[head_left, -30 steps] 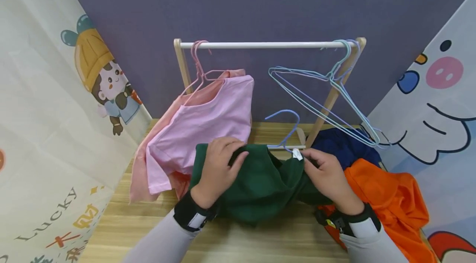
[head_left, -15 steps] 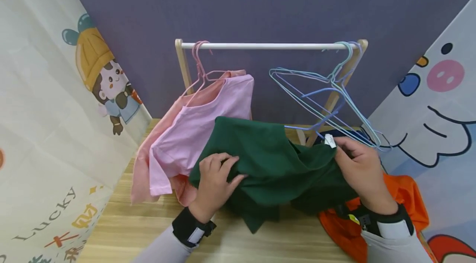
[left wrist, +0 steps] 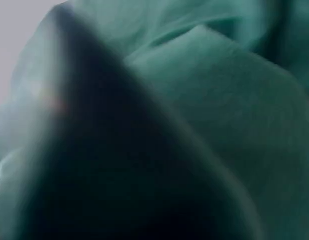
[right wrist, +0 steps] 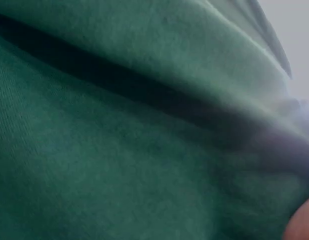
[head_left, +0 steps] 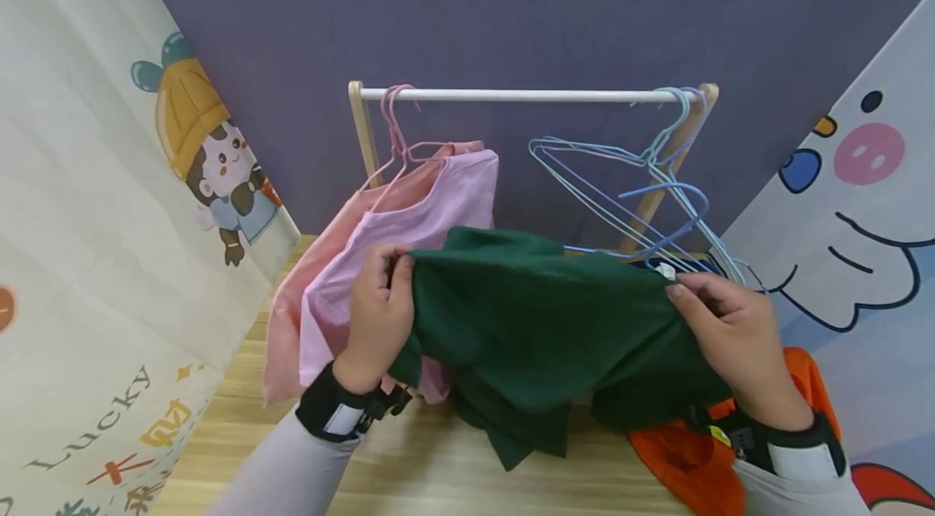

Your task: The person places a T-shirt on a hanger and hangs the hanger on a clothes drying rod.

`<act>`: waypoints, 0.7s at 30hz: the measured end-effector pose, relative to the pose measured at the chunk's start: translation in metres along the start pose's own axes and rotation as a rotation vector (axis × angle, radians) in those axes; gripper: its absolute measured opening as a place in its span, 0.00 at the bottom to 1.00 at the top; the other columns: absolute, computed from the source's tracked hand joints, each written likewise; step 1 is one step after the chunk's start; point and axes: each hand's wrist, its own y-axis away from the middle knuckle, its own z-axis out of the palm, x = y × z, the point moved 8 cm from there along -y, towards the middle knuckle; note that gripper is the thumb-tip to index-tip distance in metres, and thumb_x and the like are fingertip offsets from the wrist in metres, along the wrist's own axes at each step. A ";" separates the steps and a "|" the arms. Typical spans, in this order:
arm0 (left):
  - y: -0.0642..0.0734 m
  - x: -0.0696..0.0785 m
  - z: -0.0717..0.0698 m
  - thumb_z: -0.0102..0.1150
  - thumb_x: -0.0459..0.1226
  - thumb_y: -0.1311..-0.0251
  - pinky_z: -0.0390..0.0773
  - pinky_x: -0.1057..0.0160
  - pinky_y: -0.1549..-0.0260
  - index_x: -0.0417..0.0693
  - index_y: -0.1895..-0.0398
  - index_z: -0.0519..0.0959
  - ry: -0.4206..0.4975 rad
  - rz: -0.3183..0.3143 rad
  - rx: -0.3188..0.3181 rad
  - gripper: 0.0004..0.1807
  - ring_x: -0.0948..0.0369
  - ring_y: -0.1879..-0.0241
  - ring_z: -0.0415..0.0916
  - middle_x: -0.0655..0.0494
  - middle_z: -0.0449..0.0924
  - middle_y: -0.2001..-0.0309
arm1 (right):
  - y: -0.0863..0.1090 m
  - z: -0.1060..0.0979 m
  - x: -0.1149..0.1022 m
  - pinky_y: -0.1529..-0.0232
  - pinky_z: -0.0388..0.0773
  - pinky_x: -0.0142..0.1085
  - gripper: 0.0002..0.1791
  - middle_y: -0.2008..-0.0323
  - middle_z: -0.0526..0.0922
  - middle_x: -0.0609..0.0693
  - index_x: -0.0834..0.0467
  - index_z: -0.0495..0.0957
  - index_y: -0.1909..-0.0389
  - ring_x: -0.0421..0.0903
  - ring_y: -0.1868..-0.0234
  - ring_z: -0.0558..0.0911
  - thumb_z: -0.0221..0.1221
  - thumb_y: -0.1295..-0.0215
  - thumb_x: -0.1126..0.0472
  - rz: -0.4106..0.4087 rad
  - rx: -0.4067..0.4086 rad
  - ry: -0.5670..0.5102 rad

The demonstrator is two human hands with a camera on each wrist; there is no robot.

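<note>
Between my two hands a dark green shirt (head_left: 540, 313) is stretched, its lower folds hanging toward the table. My left hand (head_left: 381, 309) pinches the shirt's left edge between thumb and fingers. At the other side my right hand (head_left: 730, 329) pinches the edge beside a small white label (head_left: 665, 270). A blue hanger (head_left: 700, 212) shows its hook above the shirt; most of the hanger is hidden by the cloth. Green fabric (left wrist: 234, 110) fills the left wrist view, and a dark fold crosses it. In the right wrist view the green cloth (right wrist: 119, 165) covers nearly everything, with a fingertip (right wrist: 302, 225) at the edge.
A white rail (head_left: 511, 95) on wooden posts stands behind. Pink hangers hold a lilac shirt (head_left: 445, 199) and a salmon garment (head_left: 292, 337) at its left. Several bare pastel hangers (head_left: 584, 147) hang at its right. An orange garment (head_left: 679, 467) lies on the wooden table (head_left: 409, 483).
My left hand has moved up and left and now pinches the shirt's edge. My right hand has moved right with the label edge and hanger. The shirt is spread wider.
</note>
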 end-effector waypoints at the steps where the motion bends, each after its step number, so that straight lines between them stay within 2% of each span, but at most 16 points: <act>1: -0.008 0.003 -0.003 0.50 0.34 0.36 0.74 0.62 0.62 0.38 0.60 0.73 0.005 0.009 0.003 0.07 0.61 0.63 0.72 0.48 0.77 0.64 | 0.001 -0.001 0.001 0.79 0.71 0.27 0.07 0.77 0.79 0.39 0.58 0.81 0.61 0.41 0.76 0.72 0.58 0.39 0.63 0.002 -0.002 0.005; 6: -0.039 0.020 -0.013 0.50 0.31 0.37 0.73 0.61 0.58 0.36 0.61 0.74 0.034 0.135 0.001 0.06 0.59 0.60 0.72 0.45 0.77 0.63 | 0.005 -0.002 0.004 0.79 0.71 0.27 0.10 0.77 0.78 0.41 0.58 0.79 0.57 0.41 0.77 0.72 0.59 0.41 0.66 -0.009 -0.012 -0.011; 10: -0.050 0.025 -0.017 0.51 0.32 0.37 0.72 0.58 0.55 0.36 0.61 0.75 0.014 0.193 -0.038 0.06 0.58 0.58 0.72 0.45 0.78 0.61 | 0.007 -0.004 0.008 0.79 0.71 0.28 0.12 0.78 0.78 0.42 0.58 0.78 0.55 0.42 0.78 0.73 0.60 0.41 0.67 -0.008 -0.022 -0.026; 13: -0.052 0.017 -0.022 0.51 0.33 0.37 0.73 0.57 0.59 0.37 0.61 0.75 -0.058 0.182 -0.047 0.07 0.59 0.61 0.72 0.47 0.78 0.63 | 0.009 -0.008 0.010 0.80 0.72 0.28 0.12 0.78 0.78 0.42 0.58 0.78 0.56 0.42 0.78 0.73 0.60 0.41 0.67 -0.001 -0.028 -0.021; 16: -0.049 0.001 -0.019 0.51 0.36 0.36 0.74 0.56 0.62 0.39 0.61 0.75 -0.125 0.131 -0.087 0.08 0.62 0.62 0.72 0.48 0.78 0.64 | 0.011 -0.010 0.010 0.80 0.71 0.30 0.12 0.79 0.78 0.43 0.60 0.78 0.57 0.42 0.78 0.73 0.60 0.42 0.69 -0.015 -0.048 -0.033; 21: -0.031 -0.019 0.006 0.51 0.39 0.35 0.76 0.56 0.59 0.45 0.61 0.76 -0.184 0.043 -0.259 0.08 0.64 0.61 0.73 0.52 0.80 0.63 | 0.016 -0.004 0.012 0.78 0.72 0.30 0.10 0.77 0.78 0.41 0.65 0.77 0.57 0.43 0.76 0.73 0.58 0.41 0.71 0.019 -0.086 -0.130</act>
